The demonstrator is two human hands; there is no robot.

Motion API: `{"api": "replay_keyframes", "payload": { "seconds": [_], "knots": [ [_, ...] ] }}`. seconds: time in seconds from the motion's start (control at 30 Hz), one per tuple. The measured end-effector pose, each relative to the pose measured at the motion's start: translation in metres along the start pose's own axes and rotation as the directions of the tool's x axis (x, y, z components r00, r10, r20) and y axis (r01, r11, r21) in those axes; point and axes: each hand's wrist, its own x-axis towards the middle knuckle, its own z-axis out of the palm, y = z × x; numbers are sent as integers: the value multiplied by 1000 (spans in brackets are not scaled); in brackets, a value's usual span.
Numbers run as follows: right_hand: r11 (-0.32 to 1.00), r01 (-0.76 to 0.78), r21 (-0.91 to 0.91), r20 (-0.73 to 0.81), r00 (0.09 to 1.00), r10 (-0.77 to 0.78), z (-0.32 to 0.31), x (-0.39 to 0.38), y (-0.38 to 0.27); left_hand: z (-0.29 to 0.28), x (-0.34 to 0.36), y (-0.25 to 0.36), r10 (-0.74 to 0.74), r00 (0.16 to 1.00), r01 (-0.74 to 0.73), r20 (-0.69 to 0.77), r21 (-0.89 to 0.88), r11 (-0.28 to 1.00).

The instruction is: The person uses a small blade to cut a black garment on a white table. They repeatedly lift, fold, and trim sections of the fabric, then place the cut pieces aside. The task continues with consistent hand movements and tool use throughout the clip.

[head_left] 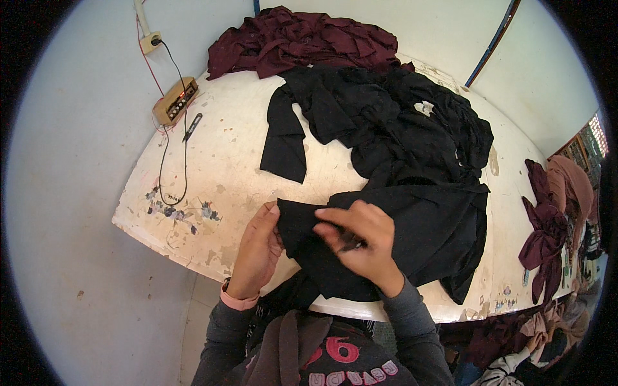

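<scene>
L hand (257,248) pinches corner of blk cloth (418,225) at table's (225,128) near edge; R hand (365,239) over it, fingers bent, blurred, can't tell if gripping. Maroon cloth pile (302,45) at far edge, blk pile (399,122) nr it.

A wooden box (176,101) sits below a wall socket (151,42), left of heaped maroon cloth (302,44).

On the table (235,125), I saw the garments (425,238) before another heap (296,45); a box (176,103) stood left, other clothes (546,224) right, perhaps also on it.
</scene>
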Motion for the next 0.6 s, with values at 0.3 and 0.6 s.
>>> {"api": "replay_keyframes", "payload": {
  "seconds": [0.3, 0.6],
  "knots": [
    [905, -182, 385, -18, 979, 204, -5, -9, -4, -3, -1, -4, 17, 999, -18, 51, 22, 1000],
    [925, -148, 350, -38, 984, 172, -15, -11, 8, -9, 1, -3, 196, 976, -189, -92, 81, 979]
  ]
}}
